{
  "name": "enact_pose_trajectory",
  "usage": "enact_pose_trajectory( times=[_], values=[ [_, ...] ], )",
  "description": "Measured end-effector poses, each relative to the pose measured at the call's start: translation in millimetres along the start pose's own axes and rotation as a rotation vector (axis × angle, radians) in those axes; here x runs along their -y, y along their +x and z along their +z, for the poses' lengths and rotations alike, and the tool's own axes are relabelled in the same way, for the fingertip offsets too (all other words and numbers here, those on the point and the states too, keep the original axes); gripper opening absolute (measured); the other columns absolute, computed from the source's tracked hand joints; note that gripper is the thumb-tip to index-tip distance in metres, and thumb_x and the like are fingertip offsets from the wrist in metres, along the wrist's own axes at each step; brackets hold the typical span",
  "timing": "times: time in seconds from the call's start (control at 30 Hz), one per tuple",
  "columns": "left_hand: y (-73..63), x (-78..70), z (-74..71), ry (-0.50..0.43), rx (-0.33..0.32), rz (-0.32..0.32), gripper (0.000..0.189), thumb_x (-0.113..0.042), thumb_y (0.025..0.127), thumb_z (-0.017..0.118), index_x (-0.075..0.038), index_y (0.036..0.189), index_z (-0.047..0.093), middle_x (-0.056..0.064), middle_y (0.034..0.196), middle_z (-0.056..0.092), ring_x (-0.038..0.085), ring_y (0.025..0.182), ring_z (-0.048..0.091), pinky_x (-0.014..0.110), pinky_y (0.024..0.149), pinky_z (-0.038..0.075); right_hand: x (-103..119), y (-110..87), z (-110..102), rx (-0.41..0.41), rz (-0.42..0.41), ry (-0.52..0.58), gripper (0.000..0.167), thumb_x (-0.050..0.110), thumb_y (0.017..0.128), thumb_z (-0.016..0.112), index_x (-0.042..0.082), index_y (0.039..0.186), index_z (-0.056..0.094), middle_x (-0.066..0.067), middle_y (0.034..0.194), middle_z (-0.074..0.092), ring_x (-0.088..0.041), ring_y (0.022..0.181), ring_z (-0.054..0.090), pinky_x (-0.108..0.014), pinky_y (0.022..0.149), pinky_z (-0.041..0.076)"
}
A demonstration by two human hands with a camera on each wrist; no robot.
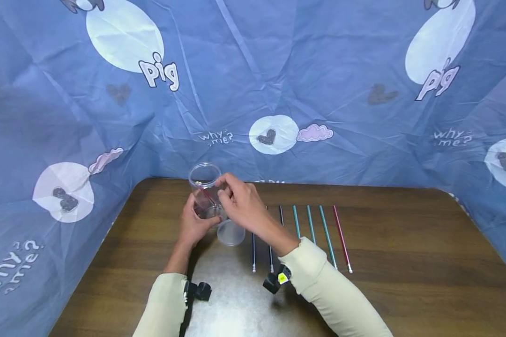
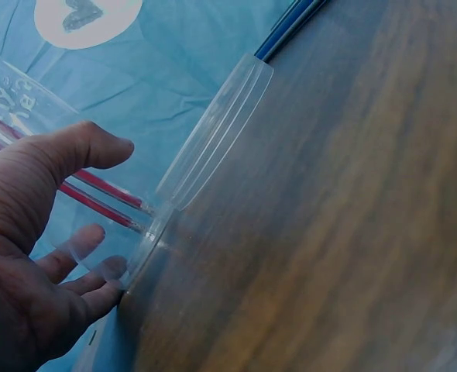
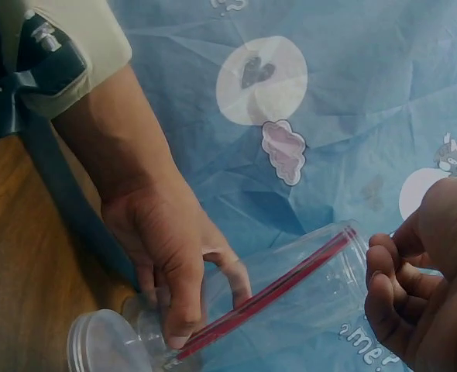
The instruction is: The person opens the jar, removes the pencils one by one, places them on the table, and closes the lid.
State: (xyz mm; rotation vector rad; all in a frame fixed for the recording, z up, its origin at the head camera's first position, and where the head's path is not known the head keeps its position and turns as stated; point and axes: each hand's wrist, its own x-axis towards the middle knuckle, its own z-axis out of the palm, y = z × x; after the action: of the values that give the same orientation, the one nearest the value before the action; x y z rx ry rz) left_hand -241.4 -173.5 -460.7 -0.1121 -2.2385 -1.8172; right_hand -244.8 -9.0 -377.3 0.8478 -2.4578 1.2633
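Observation:
A clear plastic jar without its lid stands at the left of the table, and two red pencils lean inside it. My left hand holds the jar low down, thumb on one side and fingers on the other. Beside the jar's rim is my right hand, its fingers loosely bent with nothing visible between them. Whether those fingertips touch the rim cannot be told. The round translucent lid lies on the table against the jar's base.
To the right of the lid, several pencils lie in a row: dark ones, partly behind the right forearm, then teal ones and a red pencil. A blue printed cloth hangs behind the wooden table.

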Motion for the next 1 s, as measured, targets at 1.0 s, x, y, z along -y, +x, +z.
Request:
enact_pose_trajectory(
  times=[1.0],
  values=[
    [0.2, 4.1, -2.2, 0.023, 0.010, -0.009, 0.082, 0.017, 0.067, 0.078, 0.006, 0.140, 0.042, 0.030, 0.128, 0.055, 0.044, 0.117, 0.054, 0.053, 0.101, 0.044, 10, 46.2, 3, 0.475, 0.219, -0.028, 0.028, 0.010, 0.095, 0.052, 0.006, 0.120, 0.064, -0.004, 0.062, 0.066, -0.013, 0.044, 0.060, -0.026, 0.043, 0.048]
  ],
)
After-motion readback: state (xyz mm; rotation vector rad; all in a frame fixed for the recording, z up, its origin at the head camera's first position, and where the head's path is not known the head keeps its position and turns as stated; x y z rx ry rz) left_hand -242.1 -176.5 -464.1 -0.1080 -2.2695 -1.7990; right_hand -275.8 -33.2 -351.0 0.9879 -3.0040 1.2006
